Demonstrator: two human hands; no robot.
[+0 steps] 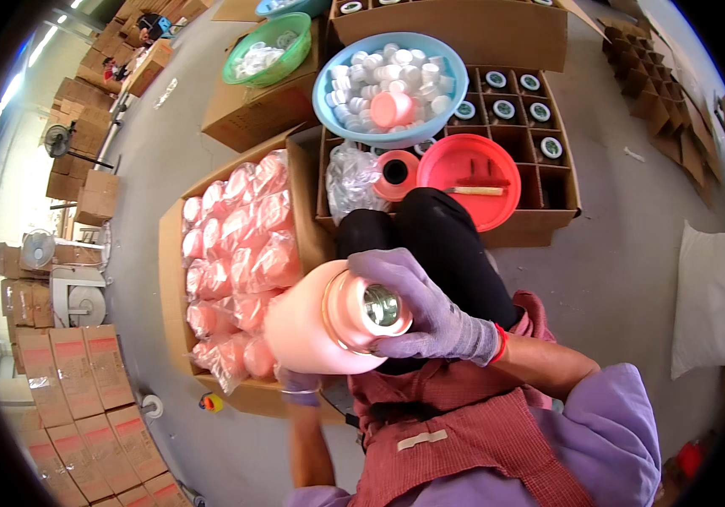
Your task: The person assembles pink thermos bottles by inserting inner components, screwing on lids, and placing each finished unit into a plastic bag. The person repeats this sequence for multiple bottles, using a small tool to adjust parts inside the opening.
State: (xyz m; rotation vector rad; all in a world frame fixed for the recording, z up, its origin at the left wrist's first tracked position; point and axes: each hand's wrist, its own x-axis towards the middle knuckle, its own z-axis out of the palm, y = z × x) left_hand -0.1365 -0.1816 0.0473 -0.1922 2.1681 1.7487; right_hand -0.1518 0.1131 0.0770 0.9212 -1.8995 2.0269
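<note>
A right hand (426, 306) in a lavender-grey glove grasps the neck of a tilted, silver-lined pink bottle (303, 328) just right of an open brown cardboard box (174, 279) of film-wrapped pink pieces; the mostly hidden left hand's (299, 383) grip cannot be told. A round light-blue plastic basin (322, 91) sits farther off

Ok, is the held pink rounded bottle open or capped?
Open: the pink rounded bottle has no cap, and its silvery interior shows.
</note>
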